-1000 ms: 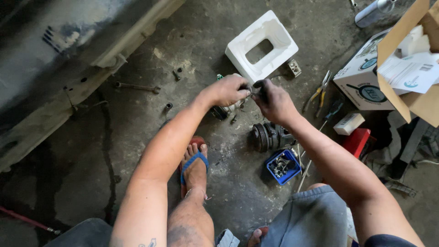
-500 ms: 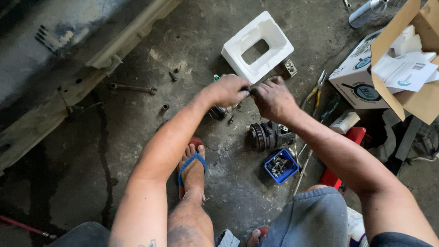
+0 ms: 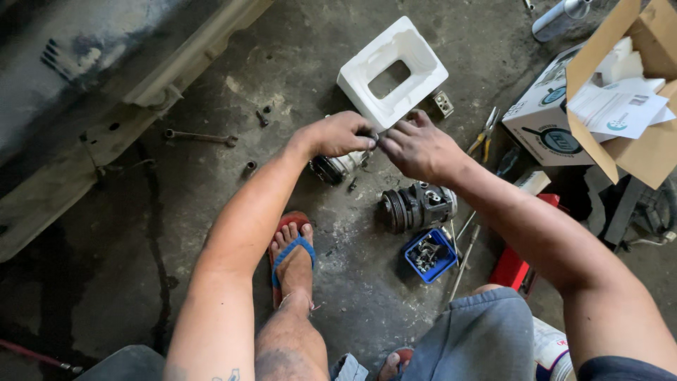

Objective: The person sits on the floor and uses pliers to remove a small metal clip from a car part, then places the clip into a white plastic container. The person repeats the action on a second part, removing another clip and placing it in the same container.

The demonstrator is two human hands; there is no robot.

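Down on the stained concrete floor (image 3: 141, 233), the left hand (image 3: 337, 134) and the right hand (image 3: 417, 147) meet fingertip to fingertip just above a small silver-and-black cylindrical metal part (image 3: 337, 168). Both hands have their fingers drawn together as if pinching some small piece between them, though what that piece is cannot be made out, since the fingers cover it. The silver-and-black part lies on the floor under the left hand, half hidden by it; its long axis seems to run from lower left to upper right, with the dark end toward the lower left. Just to its right lies a larger dark grey pulley-ended compressor body (image 3: 417, 207), on its side with the grooved pulley facing left. Below that sits a small blue square plastic tray (image 3: 443, 262) holding loose metal bits. Beyond the hands a white moulded foam packing block (image 3: 392, 70) with a square hole rests tilted on the floor. At the upper right stands a white cardboard box (image 3: 543, 120) with a dark round emblem on its side, and in front of it an open brown cardboard carton (image 3: 645, 152) with white printed paper sheets (image 3: 615, 109) lying in it. Red-handled pliers (image 3: 484, 134) lie between the foam block and the white box, and a slim dark wrench (image 3: 201, 137) lies well apart at the left.
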